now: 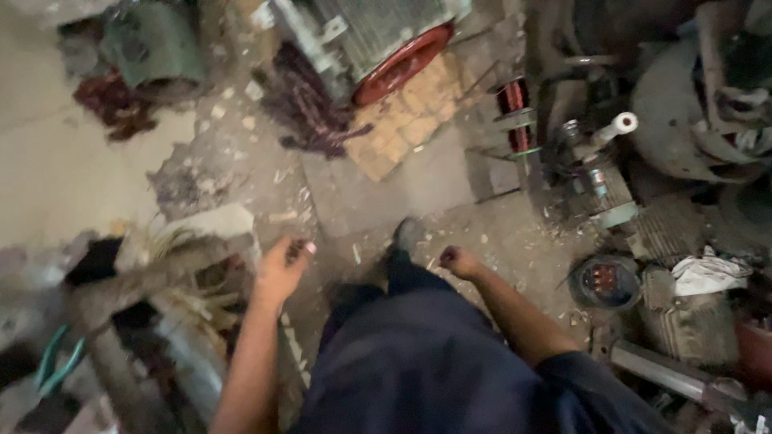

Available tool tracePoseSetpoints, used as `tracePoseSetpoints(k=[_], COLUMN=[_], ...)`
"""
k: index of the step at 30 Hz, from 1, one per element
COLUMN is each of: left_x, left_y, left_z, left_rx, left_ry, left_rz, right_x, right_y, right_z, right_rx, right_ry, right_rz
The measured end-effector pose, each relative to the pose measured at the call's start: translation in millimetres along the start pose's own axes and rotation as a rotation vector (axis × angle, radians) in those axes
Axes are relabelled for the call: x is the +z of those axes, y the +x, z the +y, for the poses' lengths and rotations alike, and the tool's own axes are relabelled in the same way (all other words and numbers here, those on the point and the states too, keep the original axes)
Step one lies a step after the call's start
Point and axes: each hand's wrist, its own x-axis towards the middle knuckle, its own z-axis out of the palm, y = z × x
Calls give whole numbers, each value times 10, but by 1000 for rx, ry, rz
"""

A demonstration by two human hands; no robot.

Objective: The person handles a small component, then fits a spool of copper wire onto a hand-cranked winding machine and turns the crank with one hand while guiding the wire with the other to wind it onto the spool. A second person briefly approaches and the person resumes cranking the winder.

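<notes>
I look down at my own body in dark blue clothing, one shoe stepping forward on a dirty concrete floor. My left hand hangs at my side with fingers loosely curled; something small and pale seems pinched at the fingertips, but blur hides what it is. It is close to a cluttered bench edge on the left. My right hand is closed in a loose fist and appears empty, swinging above the floor.
A large electric motor with a red end ring lies ahead on a wooden board. A green motor sits far left. Copper-wound coils, a round stator, rags and metal parts crowd the right side.
</notes>
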Motion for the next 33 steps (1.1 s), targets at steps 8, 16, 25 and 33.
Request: tracePoseSetpoints(k=[8, 16, 25, 33], left_x=[1049, 711, 1021, 1468], left_y=[739, 1113, 2345, 4182], left_z=[478, -508, -1114, -405], left_rx=[229, -110, -634, -201], left_ry=[178, 295, 237, 13], left_rz=[-225, -34, -500, -246], right_x=[-1330, -1892, -2391, -1594], right_y=[1022, 1982, 4446, 5338], right_z=[-9, -209, -888, -1263], right_rx=[-134, -84, -53, -89], right_ry=[22, -3, -440, -263], right_rz=[174, 265, 306, -126])
